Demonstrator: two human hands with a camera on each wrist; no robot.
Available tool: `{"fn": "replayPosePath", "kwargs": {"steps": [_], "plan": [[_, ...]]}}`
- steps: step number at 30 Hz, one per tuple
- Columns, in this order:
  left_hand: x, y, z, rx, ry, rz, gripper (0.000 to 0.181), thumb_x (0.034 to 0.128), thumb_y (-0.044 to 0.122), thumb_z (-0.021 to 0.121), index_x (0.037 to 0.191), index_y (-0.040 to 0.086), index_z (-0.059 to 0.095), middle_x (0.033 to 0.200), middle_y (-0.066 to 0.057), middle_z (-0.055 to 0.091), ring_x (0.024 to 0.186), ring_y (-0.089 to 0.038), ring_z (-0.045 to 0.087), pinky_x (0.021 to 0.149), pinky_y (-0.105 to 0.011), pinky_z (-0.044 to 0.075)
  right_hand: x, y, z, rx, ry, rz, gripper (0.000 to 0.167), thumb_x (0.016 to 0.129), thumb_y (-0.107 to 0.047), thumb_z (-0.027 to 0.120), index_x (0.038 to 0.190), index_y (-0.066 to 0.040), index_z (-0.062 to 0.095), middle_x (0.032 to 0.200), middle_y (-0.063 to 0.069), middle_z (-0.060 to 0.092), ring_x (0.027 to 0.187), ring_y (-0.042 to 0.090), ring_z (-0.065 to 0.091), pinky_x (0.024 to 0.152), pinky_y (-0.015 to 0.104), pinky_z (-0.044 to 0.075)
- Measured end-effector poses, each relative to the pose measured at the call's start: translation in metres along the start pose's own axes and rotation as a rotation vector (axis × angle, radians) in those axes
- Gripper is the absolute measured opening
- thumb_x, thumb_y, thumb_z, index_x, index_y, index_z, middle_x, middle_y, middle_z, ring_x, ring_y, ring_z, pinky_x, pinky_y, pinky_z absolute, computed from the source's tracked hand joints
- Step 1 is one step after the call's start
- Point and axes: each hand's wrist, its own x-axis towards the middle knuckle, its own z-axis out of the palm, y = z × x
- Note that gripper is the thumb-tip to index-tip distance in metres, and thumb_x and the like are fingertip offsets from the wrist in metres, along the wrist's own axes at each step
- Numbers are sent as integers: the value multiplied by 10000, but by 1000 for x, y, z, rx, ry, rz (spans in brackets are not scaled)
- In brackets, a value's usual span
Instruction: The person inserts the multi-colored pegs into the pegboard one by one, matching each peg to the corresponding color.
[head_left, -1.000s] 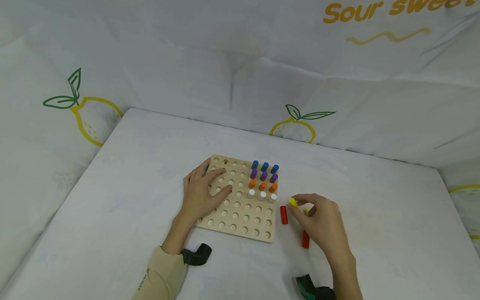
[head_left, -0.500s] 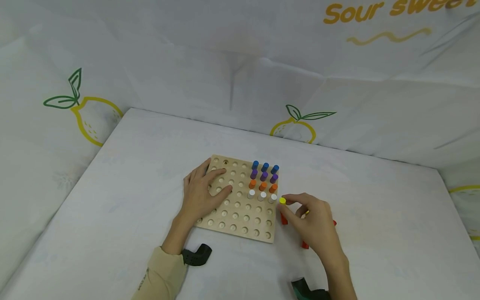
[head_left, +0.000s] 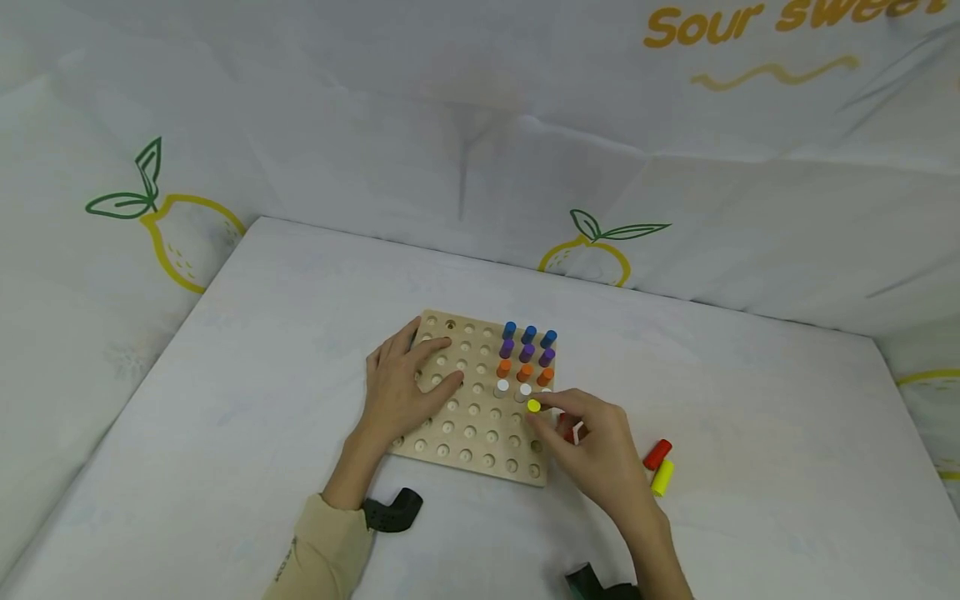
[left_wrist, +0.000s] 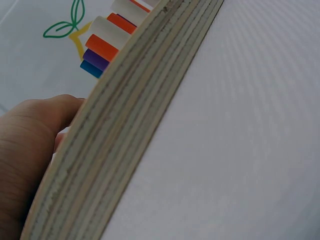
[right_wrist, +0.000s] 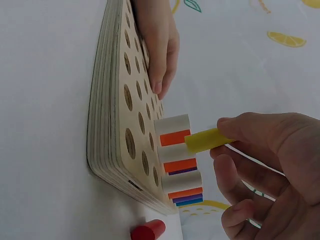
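A wooden pegboard [head_left: 468, 454] lies on the table, with rows of blue [head_left: 530, 334], purple [head_left: 527, 353], orange [head_left: 525, 372] and white pegs [head_left: 502, 387] standing at its right side. Over its left part rests the left hand [head_left: 401, 387], fingers spread on the board; in the left wrist view the board's layered edge [left_wrist: 115, 120] is beside the thumb. The right hand [head_left: 600, 450] pinches a yellow peg [head_left: 533, 406] between thumb and forefinger, above the board near the white pegs. In the right wrist view this yellow peg [right_wrist: 207, 140] is clear of the holes.
A red peg [head_left: 657, 454] and a yellow peg [head_left: 663, 478] lie on the table right of the right hand. Another red peg [head_left: 566, 427] lies beside the board, partly hidden by fingers. Black devices [head_left: 393, 510] are near both wrists. A lemon-print cloth hangs behind.
The right hand has moved left with the pinched yellow peg, from beside the board to over it, uncovering a red and a yellow peg on the table. The left hand has stayed in place.
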Motion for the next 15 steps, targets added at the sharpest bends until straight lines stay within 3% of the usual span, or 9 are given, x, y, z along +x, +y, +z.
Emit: {"fn": "replayPosePath", "kwargs": {"steps": [8, 15], "plan": [[0, 0, 1, 6, 6, 5, 494, 858, 404, 755, 1282, 156, 711, 1624, -206, 387, 1486, -417, 363, 1163, -640, 214, 0, -3, 17, 72, -25, -47, 263, 892, -60, 775, 1148, -120, 785, 974, -30, 769, 699, 20, 593, 548, 192, 463], [0, 0, 1, -3, 16, 14, 494, 855, 406, 763, 1275, 151, 717, 1619, -212, 394, 1478, -424, 372, 1152, -645, 218, 1, -5, 28, 123, -60, -36, 260, 894, -61, 773, 1146, -125, 783, 980, -25, 759, 733, 37, 599, 610, 199, 542]]}}
